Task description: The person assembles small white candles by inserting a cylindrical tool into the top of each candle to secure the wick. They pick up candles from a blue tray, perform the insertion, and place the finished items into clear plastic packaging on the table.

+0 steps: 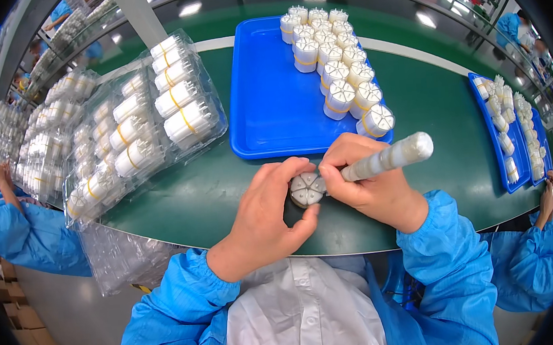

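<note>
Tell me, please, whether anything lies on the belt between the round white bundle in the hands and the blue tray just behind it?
Nothing visible does. The round white bundle sits in the left hand, with the right hand pressing a white pen-like tool to it. Only bare green belt separates it from the blue tray.

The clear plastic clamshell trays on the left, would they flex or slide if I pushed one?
The clear plastic clamshell trays look thin-walled, so probably flexible. Their glossy surface on the smooth green belt suggests easy sliding. The banded white bundles inside likely add steadying weight.
</note>
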### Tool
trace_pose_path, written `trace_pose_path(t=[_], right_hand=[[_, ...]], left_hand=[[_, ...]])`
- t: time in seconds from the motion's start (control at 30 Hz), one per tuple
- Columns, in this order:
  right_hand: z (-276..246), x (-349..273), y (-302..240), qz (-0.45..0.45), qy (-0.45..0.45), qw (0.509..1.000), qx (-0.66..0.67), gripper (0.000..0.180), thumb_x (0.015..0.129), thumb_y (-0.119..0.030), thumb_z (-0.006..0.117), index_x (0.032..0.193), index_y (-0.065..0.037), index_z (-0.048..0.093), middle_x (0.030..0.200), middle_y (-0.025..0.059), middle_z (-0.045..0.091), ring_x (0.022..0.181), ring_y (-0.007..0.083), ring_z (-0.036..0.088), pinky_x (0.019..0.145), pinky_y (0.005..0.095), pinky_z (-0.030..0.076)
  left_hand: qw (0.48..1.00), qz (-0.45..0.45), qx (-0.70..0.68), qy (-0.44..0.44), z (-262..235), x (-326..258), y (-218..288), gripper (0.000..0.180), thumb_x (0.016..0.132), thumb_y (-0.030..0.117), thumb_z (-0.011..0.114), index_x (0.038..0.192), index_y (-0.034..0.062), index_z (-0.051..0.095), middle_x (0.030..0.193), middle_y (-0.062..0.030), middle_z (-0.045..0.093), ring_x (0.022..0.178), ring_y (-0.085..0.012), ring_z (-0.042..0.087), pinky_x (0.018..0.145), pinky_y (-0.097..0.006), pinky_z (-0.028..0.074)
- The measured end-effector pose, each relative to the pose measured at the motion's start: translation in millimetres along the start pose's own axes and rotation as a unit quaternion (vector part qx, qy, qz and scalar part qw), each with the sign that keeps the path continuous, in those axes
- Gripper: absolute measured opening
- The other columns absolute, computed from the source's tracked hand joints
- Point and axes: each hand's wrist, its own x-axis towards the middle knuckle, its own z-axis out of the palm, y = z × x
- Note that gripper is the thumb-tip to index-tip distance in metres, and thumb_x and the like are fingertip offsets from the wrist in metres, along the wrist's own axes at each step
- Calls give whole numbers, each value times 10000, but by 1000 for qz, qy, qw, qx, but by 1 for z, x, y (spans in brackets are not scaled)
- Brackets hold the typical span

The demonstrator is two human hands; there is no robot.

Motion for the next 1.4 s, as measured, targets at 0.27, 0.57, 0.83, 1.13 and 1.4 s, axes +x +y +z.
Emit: trace_pose_path(t=[0.27, 0.57, 0.83, 1.13, 1.4], right_hand=[[-1, 1, 1, -18, 40, 999, 22, 100, 897, -62, 749, 836, -25, 679, 777, 65, 648, 680, 189, 625, 590, 344, 471], [1, 0, 2, -16, 8, 1000, -3, 100, 889, -54, 750, 828, -18, 679, 774, 72, 653, 665, 196, 616, 583, 340, 462], [-3, 5, 6, -31, 96, 994, 32, 118, 870, -13, 736, 780, -19, 661, 738, 67, 652, 646, 208, 620, 574, 346, 466], [10, -9, -5, -172, -83, 970, -152, 153, 779, -7, 786, 808, -82, 656, 772, 47, 657, 608, 225, 660, 499, 329, 519], [8, -11, -5, -179, -57, 972, -144, 159, 837, -115, 770, 809, -68, 621, 737, 59, 577, 582, 237, 609, 500, 376, 493]], left_hand=[[999, -52, -8, -5, -1, -3, 3, 687, 767, 13, 786, 1385, -5, 487, 1218, -168, 654, 1076, -325, 638, 925, -415, 530], [999, -37, -11, -16, -3, 0, 4, 697, 768, 42, 820, 1388, 3, 504, 1213, -158, 649, 1070, -310, 638, 917, -403, 528], [998, -66, 20, -10, -10, -3, 4, 560, 781, 36, 829, 1297, 32, 614, 1192, -130, 662, 1052, -279, 655, 901, -368, 529], [966, -108, 231, 43, -69, -14, -12, 504, 798, -12, 767, 1279, 24, 620, 1187, -152, 669, 1041, -297, 669, 909, -380, 535], [973, 51, 213, 74, -24, 54, 11, 445, 820, 54, 791, 1237, 29, 637, 1217, -172, 647, 1113, -360, 631, 957, -433, 513]])
